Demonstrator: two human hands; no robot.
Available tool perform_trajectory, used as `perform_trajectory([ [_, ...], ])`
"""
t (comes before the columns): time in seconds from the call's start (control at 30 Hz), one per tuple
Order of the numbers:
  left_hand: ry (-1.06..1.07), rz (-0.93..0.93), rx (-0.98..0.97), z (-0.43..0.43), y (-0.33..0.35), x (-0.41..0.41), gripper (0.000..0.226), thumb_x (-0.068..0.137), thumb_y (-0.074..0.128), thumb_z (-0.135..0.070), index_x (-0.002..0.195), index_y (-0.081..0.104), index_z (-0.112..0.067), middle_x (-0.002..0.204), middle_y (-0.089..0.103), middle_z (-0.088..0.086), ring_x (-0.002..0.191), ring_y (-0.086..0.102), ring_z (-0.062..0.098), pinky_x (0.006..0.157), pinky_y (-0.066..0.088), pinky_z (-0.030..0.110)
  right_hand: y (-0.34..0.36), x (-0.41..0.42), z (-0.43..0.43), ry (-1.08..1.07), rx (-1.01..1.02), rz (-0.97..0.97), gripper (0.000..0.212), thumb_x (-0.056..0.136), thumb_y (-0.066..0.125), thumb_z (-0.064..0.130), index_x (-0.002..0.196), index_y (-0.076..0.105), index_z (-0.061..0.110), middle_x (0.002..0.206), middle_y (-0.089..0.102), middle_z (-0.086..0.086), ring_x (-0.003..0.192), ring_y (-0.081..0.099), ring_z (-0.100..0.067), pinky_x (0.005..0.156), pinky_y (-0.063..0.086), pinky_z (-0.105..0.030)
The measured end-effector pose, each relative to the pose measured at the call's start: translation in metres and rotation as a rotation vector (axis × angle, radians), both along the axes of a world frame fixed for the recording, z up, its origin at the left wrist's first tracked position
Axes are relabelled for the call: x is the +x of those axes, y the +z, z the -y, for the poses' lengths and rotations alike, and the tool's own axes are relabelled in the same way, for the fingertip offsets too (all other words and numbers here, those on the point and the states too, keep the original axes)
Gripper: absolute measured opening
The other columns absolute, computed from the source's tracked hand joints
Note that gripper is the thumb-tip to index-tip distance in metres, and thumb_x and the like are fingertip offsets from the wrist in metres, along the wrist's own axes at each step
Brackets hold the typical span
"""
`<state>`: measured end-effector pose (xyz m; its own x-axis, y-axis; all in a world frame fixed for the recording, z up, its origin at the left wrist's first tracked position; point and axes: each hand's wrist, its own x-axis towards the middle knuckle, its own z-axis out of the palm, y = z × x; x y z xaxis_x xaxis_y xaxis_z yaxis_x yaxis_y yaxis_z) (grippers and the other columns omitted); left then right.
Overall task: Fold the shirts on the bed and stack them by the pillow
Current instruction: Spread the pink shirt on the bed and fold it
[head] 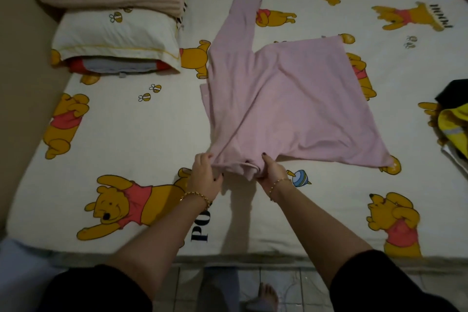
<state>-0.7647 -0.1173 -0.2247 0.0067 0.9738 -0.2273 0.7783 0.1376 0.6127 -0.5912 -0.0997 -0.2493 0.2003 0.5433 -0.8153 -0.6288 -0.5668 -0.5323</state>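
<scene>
Bear-printed bedsheet (126, 129) covers the mattress, with a white pillow (114, 35) at the far left and a heap of yellow and black clothes (453, 129) at the right edge. A pink long-sleeved shirt (291, 104) lies skewed in the middle of the bed, one sleeve stretching toward the far side. The left hand (205, 175) and right hand (272, 172) each grip its near edge, fingers curled into bunched cloth. The hands are close together, so the fabric between them is gathered, and creases fan across the body. Folding from this hold would likely lock those wrinkles in. The far sleeve may drag or twist under, and the crooked lie risks a lopsided fold that stacks badly beside the pillow.
</scene>
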Motion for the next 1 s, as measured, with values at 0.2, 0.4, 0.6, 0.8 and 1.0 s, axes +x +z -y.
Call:
perform_trajectory([
  [0.2,0.007,-0.152,-0.101,0.023,0.0,0.028,0.047,0.075,0.075,-0.024,0.11,0.046,-0.011,0.115,0.047,0.008,0.106,0.049,0.026,0.083,0.046,0.035,0.02,0.021,0.016,0.154,0.049,-0.082,0.026,0.094,0.056,0.026,0.106,0.061,0.003,0.1,0.064,-0.014,0.081,0.062,-0.023,0.061,0.057,-0.031],
  [0.4,0.007,-0.15,0.034,0.012,0.009,0.054,0.028,0.087,0.06,-0.022,0.112,0.056,-0.009,0.124,0.05,0.008,0.109,0.047,0.028,0.085,0.046,0.04,0.037,0.032,0.022,0.31,0.111,0.079,0.02,0.088,0.066,0.027,0.086,0.056,0.009,0.077,0.056,-0.006,0.078,0.056,-0.018,0.076,0.054,-0.033],
  [0.6,0.051,-0.161,0.175,0.011,0.017,0.055,0.02,0.093,0.044,-0.01,0.099,0.063,-0.005,0.101,0.062,0.016,0.093,0.055,0.033,0.075,0.046,0.04,0.05,0.043,0.024,0.286,0.241,0.154,0.007,0.087,0.063,0.008,0.082,0.058,0.01,0.077,0.059,0.001,0.075,0.053,-0.008,0.083,0.044,-0.026],
  [0.8,-0.007,-0.238,0.275,0.01,0.026,0.039,0.025,0.095,0.042,-0.007,0.108,0.064,-0.008,0.1,0.065,0.015,0.094,0.054,0.032,0.076,0.046,0.04,0.065,0.052,0.011,0.245,0.261,0.313,0.023,0.09,0.06,0.01,0.069,0.05,0.011,0.063,0.054,-0.003,0.059,0.049,-0.016,0.065,0.046,-0.033],
  [1.0,0.161,-0.036,0.271,-0.004,0.042,0.032,0.029,0.094,0.046,-0.006,0.116,0.065,-0.009,0.115,0.058,0.015,0.102,0.055,0.032,0.084,0.047,0.038,0.08,0.056,0.009,0.444,0.109,0.274,0.02,0.089,0.061,0.033,0.086,0.064,0.014,0.094,0.07,-0.009,0.085,0.064,-0.024,0.082,0.056,-0.041],
])
